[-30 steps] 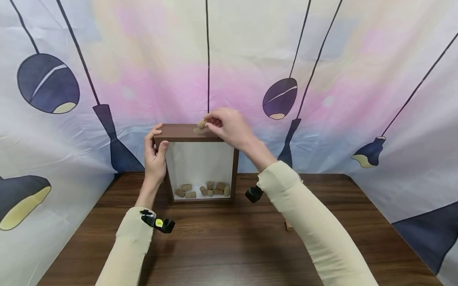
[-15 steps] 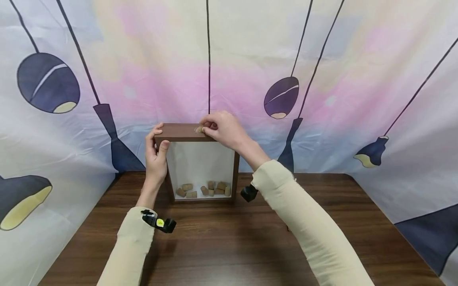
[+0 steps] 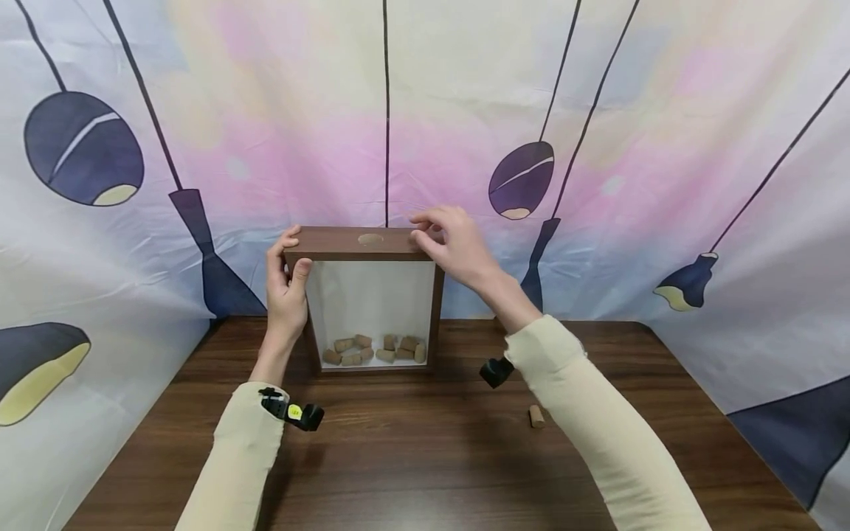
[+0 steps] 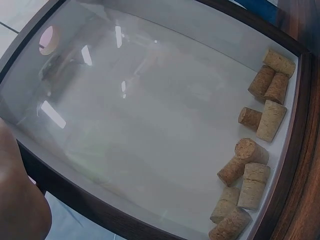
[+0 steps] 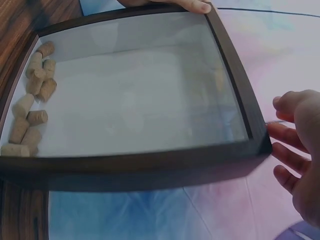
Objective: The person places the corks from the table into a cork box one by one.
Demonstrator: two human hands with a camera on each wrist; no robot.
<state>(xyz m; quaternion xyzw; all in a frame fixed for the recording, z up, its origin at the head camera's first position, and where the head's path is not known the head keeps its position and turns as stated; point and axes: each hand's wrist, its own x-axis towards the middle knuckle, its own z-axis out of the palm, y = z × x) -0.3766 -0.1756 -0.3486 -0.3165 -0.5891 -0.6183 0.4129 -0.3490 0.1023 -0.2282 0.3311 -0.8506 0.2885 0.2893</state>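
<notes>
A dark wooden box frame (image 3: 369,244) with a glass front stands upright at the back of the table. A round hole (image 3: 370,239) shows in its top edge. Several corks (image 3: 375,349) lie at the bottom behind the glass; the same corks (image 4: 255,165) and corks (image 5: 32,110) appear in both wrist views. My left hand (image 3: 291,258) grips the frame's top left corner, thumb on the front. My right hand (image 3: 432,230) holds nothing, its relaxed fingers (image 5: 287,137) touching the top right corner. One loose cork (image 3: 536,417) lies on the table beside my right forearm.
The brown wooden table (image 3: 425,457) is ringed by a printed cloth backdrop (image 3: 598,147) close behind the frame and on both sides. Small black cameras sit on both wrists.
My right hand pinched a cork at the top hole, then let it go; that cork is gone from the top. The hand has moved right to the frame's corner. The left hand stayed put.
</notes>
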